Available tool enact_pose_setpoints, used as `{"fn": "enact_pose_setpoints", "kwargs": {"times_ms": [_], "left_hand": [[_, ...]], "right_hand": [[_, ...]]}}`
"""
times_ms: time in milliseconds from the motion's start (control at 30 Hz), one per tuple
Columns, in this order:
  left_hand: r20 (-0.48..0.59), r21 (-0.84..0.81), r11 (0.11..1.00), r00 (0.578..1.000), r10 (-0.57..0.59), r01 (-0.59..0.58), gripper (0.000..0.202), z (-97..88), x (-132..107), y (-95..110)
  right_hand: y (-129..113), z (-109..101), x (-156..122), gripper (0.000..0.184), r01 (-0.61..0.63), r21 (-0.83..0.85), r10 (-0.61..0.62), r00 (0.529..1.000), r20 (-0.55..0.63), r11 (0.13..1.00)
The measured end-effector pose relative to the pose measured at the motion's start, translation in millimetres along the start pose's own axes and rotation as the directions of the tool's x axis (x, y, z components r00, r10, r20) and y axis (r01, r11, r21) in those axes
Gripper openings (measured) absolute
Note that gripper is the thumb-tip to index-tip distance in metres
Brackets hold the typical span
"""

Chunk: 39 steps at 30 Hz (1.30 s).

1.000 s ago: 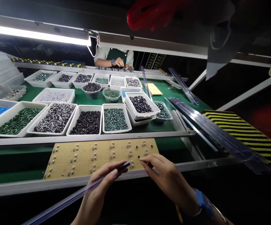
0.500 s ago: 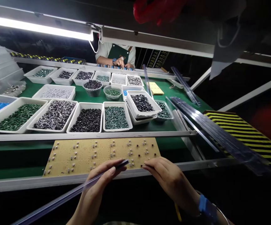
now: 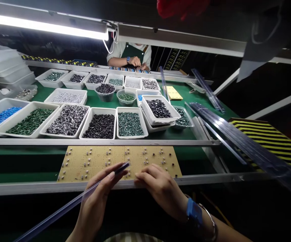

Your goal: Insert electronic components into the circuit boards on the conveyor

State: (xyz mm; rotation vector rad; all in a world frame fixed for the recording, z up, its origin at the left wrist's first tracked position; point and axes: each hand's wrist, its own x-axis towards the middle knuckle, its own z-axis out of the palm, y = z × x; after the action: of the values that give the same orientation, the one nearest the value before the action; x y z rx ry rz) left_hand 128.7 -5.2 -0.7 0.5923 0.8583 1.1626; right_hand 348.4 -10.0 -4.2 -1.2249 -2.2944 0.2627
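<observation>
My left hand (image 3: 97, 188) is closed around a long clear plastic tube (image 3: 67, 204), which slants from the lower left up to its dark-looking end near the board. My right hand (image 3: 158, 188) hovers over the board's front edge, just right of the tube's end. Its fingers are pinched together, and whatever they hold is hidden. Beneath both hands lies a tan circuit board (image 3: 95, 156), dotted with small silvery parts and a few small black components (image 3: 170, 154) on its right side. A blue wrist strap (image 3: 194, 211) circles my right wrist.
Behind a white rail (image 3: 59, 142) stand several white trays of components, including a tray of black parts (image 3: 98, 126). Clear tubes (image 3: 226, 131) lie at the right beside a yellow-black striped panel (image 3: 266, 141). Across the bench a co-worker's hands (image 3: 135, 61) are at work. A lamp (image 3: 47, 28) hangs above.
My right hand has moved left over the board, from near its right side toward the tube's end. The left hand still grips the tube, slightly further left. The camera view has shifted a little.
</observation>
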Motion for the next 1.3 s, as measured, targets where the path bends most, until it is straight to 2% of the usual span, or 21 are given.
{"fn": "enact_pose_setpoints", "kwargs": {"times_ms": [133, 333, 500, 767, 933, 1167, 1233, 1300], "left_hand": [[0.025, -0.003, 1.0, 1.0, -0.008, 0.008, 0.026, -0.3, -0.2, 0.1], [0.071, 0.002, 1.0, 0.997, -0.014, 0.014, 0.027, 1.0, 0.3, 4.6], [0.064, 0.009, 1.0, 0.998, -0.017, 0.016, 0.028, 0.6, 0.4, 4.7], [0.101, 0.008, 1.0, 0.995, -0.004, 0.003, 0.027, -5.0, 1.6, -0.4], [0.104, -0.003, 1.0, 0.995, 0.002, -0.002, 0.026, -4.6, 1.7, -0.8], [0.082, 0.004, 1.0, 0.997, -0.005, 0.005, 0.027, -2.7, -0.1, 2.1], [0.08, 0.004, 1.0, 0.997, -0.003, 0.003, 0.027, -3.1, -0.6, 2.4], [0.076, 0.009, 1.0, 0.997, -0.007, 0.006, 0.027, -3.6, -1.1, 2.6]], "right_hand": [[0.2, -2.9, -1.8, 0.015, 0.0, -0.032, -0.001, 1.0, -0.022, 0.999], [-4.4, -11.2, -7.0, 0.03, 0.026, -0.077, -0.021, 0.997, 0.07, 0.997], [-2.4, -9.6, -5.9, 0.024, 0.003, -0.063, -0.001, 1.0, 0.027, 0.998], [-3.5, -8.5, -2.6, 0.021, -0.012, -0.027, 0.013, 0.999, 0.032, 1.0], [-7.0, -10.3, -2.0, 0.022, 0.008, -0.066, -0.006, 1.0, 0.03, 0.998], [-14.2, -16.0, -12.7, 0.026, 0.027, -0.146, -0.029, 0.999, -0.017, 0.989], [-9.5, -19.3, -16.9, 0.027, -0.003, -0.146, -0.002, 0.999, -0.034, 0.989], [-0.1, -26.1, -22.3, 0.029, -0.067, -0.142, 0.053, 0.993, -0.104, 0.988]]}}
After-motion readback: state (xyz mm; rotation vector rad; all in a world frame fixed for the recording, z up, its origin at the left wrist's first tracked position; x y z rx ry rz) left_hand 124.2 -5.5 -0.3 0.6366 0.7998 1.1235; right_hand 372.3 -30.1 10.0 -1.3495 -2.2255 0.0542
